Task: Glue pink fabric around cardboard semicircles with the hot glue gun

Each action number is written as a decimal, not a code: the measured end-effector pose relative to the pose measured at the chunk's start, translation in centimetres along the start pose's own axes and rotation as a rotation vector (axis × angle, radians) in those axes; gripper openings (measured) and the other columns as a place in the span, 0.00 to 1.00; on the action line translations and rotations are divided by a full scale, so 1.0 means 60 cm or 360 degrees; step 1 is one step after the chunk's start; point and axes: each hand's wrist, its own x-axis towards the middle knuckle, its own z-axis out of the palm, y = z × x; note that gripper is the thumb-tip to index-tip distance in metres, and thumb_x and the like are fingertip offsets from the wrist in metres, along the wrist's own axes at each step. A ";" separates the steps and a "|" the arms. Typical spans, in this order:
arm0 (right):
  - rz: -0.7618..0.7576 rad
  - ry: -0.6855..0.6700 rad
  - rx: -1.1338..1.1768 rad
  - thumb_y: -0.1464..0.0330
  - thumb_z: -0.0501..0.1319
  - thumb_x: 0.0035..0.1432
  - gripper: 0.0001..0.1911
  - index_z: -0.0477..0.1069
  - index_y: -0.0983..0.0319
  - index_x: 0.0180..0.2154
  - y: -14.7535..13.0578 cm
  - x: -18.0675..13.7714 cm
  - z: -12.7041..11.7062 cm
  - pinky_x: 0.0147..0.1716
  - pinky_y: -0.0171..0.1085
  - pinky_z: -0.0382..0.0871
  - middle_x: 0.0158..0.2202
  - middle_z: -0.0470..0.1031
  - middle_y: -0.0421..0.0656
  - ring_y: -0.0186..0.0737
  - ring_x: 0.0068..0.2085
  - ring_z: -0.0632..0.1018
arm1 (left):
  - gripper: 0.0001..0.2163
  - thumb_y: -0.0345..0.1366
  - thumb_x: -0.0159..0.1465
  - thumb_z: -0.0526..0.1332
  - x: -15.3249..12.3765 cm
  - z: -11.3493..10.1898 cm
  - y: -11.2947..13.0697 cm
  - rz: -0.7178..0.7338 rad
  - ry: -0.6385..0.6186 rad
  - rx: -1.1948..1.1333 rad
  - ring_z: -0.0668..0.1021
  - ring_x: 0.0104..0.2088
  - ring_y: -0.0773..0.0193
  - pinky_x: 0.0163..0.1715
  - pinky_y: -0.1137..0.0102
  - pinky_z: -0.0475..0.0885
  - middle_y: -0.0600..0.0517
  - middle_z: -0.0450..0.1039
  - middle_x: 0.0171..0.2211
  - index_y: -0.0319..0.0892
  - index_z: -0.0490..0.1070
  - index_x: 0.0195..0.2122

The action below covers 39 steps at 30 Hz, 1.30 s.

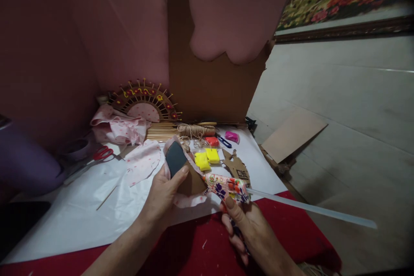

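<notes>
Above the red cloth (194,246), your right hand (250,222) wraps the glue gun's (223,184) grip, nozzle (204,177) at the card's (192,182) edge; your left hand (166,194) pinches the card between thumb and fingers, seemingly to steady it. Beyond lie 2 yellow packs (212,155), then twine (197,130), then the fan (139,93).

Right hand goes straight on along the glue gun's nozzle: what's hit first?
Likely the fabric-edged cardboard piece in the left hand; the glue gun tip looks close to its edge, contact unclear.
</notes>
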 end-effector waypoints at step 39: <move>0.0061 0.0055 -0.0009 0.40 0.49 0.54 0.32 0.64 0.63 0.25 0.015 -0.013 -0.012 0.08 0.24 0.56 0.11 0.55 0.30 0.24 0.10 0.57 | 0.21 0.32 0.50 0.69 0.010 0.001 0.004 0.0035 0.0176 -0.0044 0.80 0.27 0.60 0.26 0.71 0.75 0.51 0.80 0.30 0.39 0.70 0.46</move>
